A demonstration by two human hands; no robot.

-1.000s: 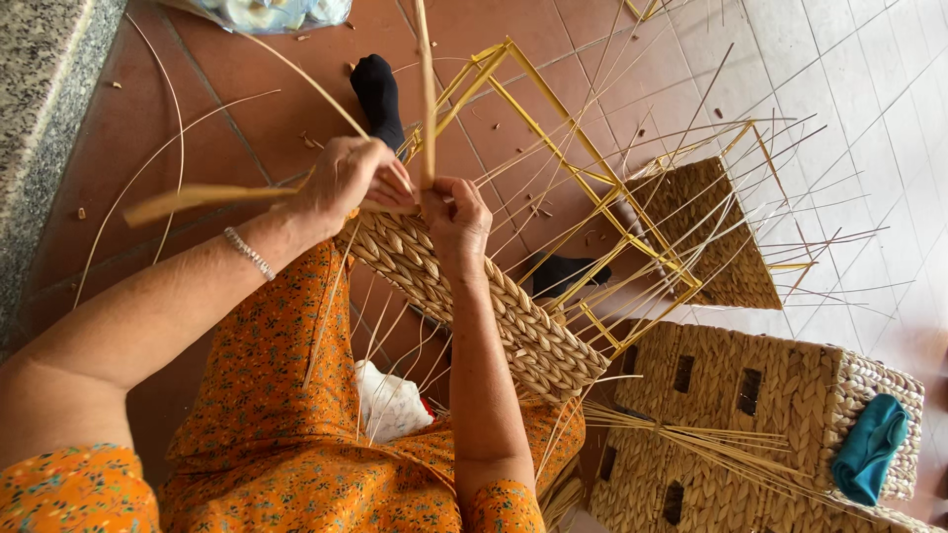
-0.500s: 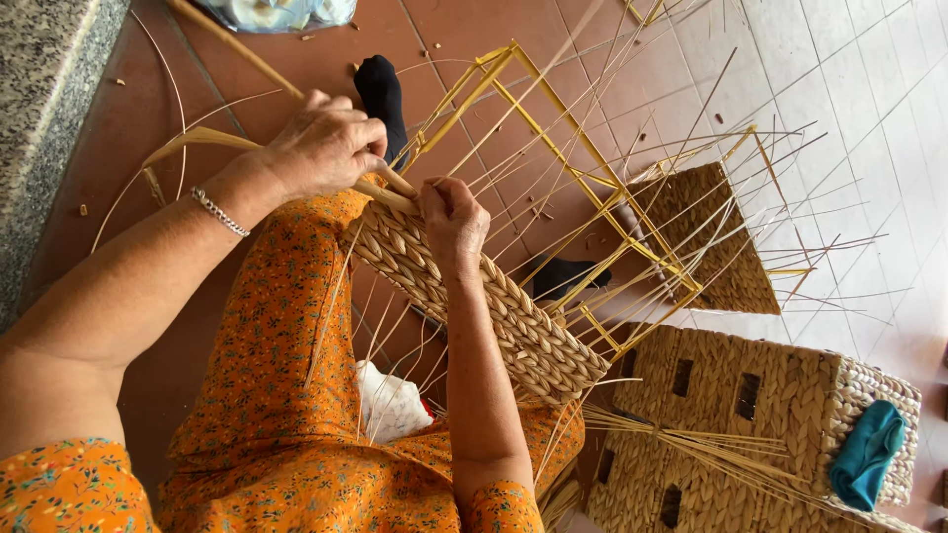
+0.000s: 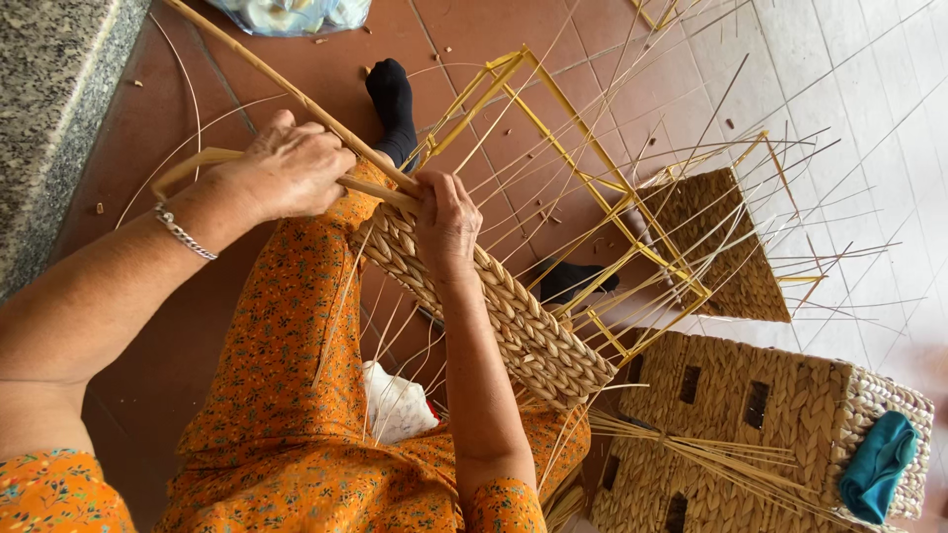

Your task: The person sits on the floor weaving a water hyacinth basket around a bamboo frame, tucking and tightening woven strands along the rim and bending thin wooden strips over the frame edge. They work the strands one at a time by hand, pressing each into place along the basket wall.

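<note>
A half-woven basket (image 3: 513, 316) rests across my lap, its braided straw band wound on a yellow wire frame (image 3: 592, 178) with many thin spokes sticking out. My left hand (image 3: 291, 173) is closed around a flat straw strand (image 3: 296, 99) that runs up to the top left and loops back beside my wrist. My right hand (image 3: 446, 219) presses on the top edge of the braided band, fingers curled over the weave where the strand enters. A silver bracelet (image 3: 183, 232) circles my left wrist.
A finished woven box (image 3: 780, 405) with slots stands at the lower right, a teal cloth (image 3: 877, 464) on its edge. A second woven piece (image 3: 716, 247) lies behind the frame. Loose straw (image 3: 691, 454), a white cloth (image 3: 395, 405), a stone ledge (image 3: 49, 118) left.
My left hand has pulled the strand away from the basket toward the left, drawing it taut. My right hand stays on the braided edge.
</note>
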